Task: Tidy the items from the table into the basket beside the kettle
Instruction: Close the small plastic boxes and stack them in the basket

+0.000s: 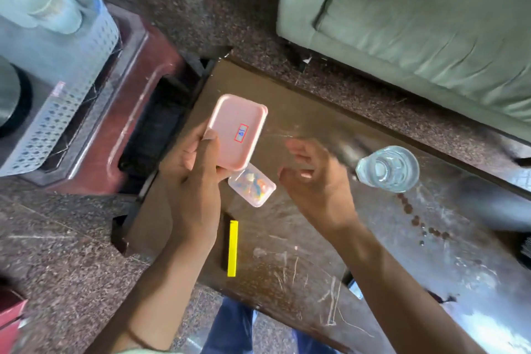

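Observation:
My left hand (195, 178) grips a pink rectangular box (237, 131) with a small label, holding it above the dark table's left end, thumb on its top. Just below it on the table lies a small clear container (253, 188) with colourful bits inside. My right hand (313, 181) hovers to the right of that container, fingers loosely curled and holding nothing. A clear glass (388, 168) stands on the table further right. The white perforated basket (66, 83) sits at the far left on a reddish stand, with cups inside; part of a dark kettle (11, 100) shows beside it.
A yellow strip (232, 248) on a dark object lies near the table's front edge (287, 316). A line of small brown spots runs below the glass. A green sofa (416, 23) is behind the table. Speckled floor separates the table from the basket's stand.

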Demonstrator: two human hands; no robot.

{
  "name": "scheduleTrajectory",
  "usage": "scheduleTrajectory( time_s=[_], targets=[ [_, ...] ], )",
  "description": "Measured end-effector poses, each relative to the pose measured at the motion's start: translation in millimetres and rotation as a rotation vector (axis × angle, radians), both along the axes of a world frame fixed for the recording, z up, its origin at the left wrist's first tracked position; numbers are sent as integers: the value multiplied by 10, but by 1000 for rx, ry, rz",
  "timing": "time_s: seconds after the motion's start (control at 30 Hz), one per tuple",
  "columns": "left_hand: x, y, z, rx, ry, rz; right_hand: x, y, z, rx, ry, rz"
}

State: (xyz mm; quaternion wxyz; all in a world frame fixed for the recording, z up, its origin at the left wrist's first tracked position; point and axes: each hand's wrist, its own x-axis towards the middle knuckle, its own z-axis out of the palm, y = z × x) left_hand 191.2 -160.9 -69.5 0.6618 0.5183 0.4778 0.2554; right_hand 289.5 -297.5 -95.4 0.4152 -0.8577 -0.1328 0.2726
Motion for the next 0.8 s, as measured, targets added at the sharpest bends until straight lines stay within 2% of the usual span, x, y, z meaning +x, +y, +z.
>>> scheduleTrajectory(
  time_s=[0.13,0.27,0.57,0.67,0.8],
  targets=[
    [-91,246,-37,60,-22,32,-207,176,-314,-271,-159,367],
    [-201,456,-67,77,-7,85,-432,312,-563,-439,-170,538],
    [-414,974,-124,3,-21,203,-501,672,-687,-685,-379,669],
    [-466,1180,-105,-18,-35,256,-468,813,-582,-666,-384,643],
    [-591,1561,-66,-12,-22,258,-376,1114,-373,-525,-377,546]
  ],
)
